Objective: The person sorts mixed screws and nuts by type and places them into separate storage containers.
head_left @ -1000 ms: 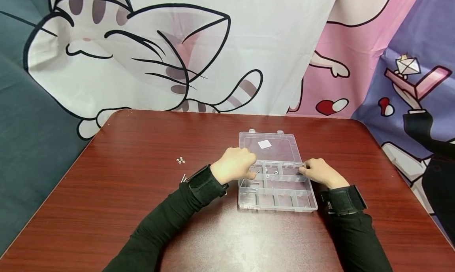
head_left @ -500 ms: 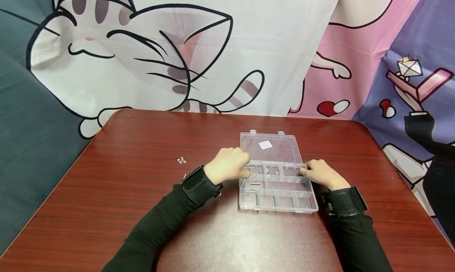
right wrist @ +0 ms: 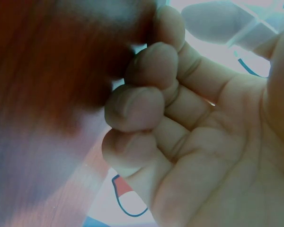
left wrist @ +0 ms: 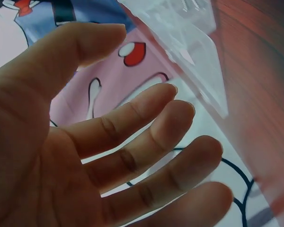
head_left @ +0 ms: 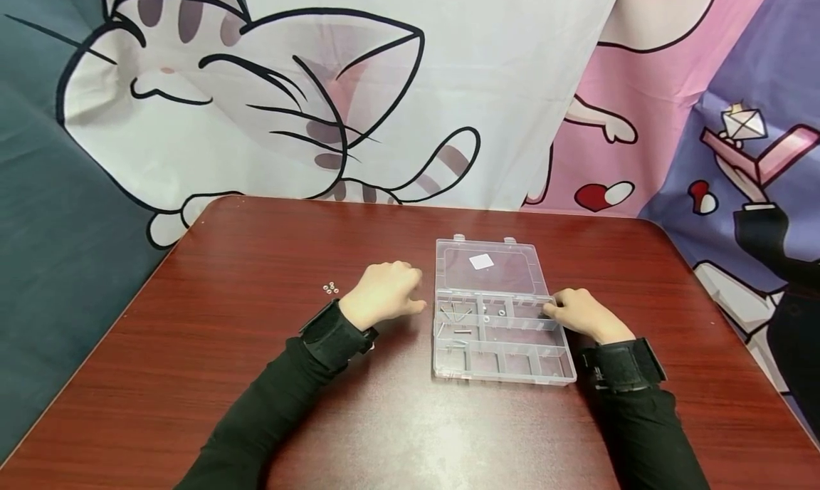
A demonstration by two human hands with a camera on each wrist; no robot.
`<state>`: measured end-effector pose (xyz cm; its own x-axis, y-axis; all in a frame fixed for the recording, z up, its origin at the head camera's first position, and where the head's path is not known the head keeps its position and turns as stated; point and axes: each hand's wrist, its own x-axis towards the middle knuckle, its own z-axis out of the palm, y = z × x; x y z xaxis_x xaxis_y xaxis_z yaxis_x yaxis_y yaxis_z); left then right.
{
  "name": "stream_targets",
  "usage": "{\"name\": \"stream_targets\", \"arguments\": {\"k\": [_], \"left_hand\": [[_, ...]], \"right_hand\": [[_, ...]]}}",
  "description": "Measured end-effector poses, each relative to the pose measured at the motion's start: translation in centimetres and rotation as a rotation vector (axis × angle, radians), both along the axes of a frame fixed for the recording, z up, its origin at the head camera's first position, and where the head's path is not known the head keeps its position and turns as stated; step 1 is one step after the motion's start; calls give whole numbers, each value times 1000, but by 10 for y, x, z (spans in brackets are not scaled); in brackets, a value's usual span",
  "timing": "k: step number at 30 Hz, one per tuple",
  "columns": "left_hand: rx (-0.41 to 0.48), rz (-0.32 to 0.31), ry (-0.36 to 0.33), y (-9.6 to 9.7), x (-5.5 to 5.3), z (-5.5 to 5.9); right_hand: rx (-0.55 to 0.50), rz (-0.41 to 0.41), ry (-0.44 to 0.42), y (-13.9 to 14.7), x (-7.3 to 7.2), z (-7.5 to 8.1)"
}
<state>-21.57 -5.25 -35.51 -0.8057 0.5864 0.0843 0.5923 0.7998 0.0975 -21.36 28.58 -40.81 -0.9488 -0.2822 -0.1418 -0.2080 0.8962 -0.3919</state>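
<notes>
L hand [head_left: 382,291], fingers loose & w/ nothing grasped, hangs just left of the clear rectangular plastic compartment box [head_left: 512,347] on the reddish-brown table [head_left: 359,412], while R hand [head_left: 583,312] pinches its right edge, prob. to steady it.

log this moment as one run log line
clear box: lid open, metal bits inside | left hand: empty, beside box | right hand: holds box's right edge | rings: on table

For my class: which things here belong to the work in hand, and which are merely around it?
Part of the work, it seems:
clear divided box, gripped by the right hand
thin metal pieces inside it
loose small rings

Just around:
red-brown table
cat-print cloth
</notes>
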Motion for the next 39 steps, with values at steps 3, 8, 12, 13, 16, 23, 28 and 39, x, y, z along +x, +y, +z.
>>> {"name": "stream_targets", "arguments": {"k": [3, 8, 12, 13, 16, 23, 28, 39], "left_hand": [[7, 38, -12, -12, 0, -1], [18, 97, -37, -29, -1, -4], [43, 126, -64, -41, -1, -6], [49, 131, -70, -44, 0, -6], [61, 147, -82, -52, 1, -7], [67, 190, -88, -75, 2, -12], [72, 231, -118, -93, 4, -15], [40, 290, -179, -117, 9, -25]], "right_hand": [[0, 4, -1, 0, 0, 0], [9, 9, 6, 0, 0, 1], [5, 10, 0, -1, 1, 2], [3, 10, -3, -1, 2, 2], [2, 6, -10, -2, 2, 3], [9, 9, -4, -2, 2, 4], [9, 13, -2, -3, 1, 5], [16, 14, -3, -2, 2, 4]]}}
